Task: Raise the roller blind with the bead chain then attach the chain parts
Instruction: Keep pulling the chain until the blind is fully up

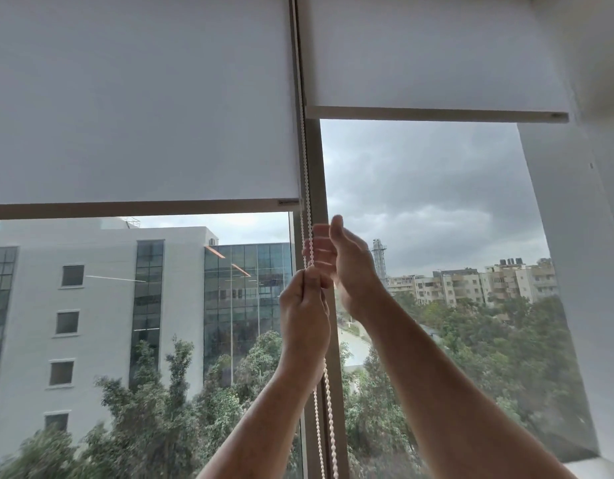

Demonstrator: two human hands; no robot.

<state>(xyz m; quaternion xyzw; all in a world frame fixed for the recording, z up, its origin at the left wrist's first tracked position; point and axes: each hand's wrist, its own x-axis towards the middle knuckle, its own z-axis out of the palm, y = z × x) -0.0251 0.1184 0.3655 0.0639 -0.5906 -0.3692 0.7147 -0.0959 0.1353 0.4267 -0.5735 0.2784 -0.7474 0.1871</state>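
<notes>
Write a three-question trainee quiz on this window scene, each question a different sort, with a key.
1. True or false: the left blind hangs lower than the right blind.
2. Which hand pinches the bead chain in closed fingers? A) left hand B) right hand C) neither
3. Fill in: both chain strands hang in front of the window's vertical ____.

Key: 1 true; 2 A, as the right hand is motion-blurred with fingers spread beside the chain; 3 frame.
</notes>
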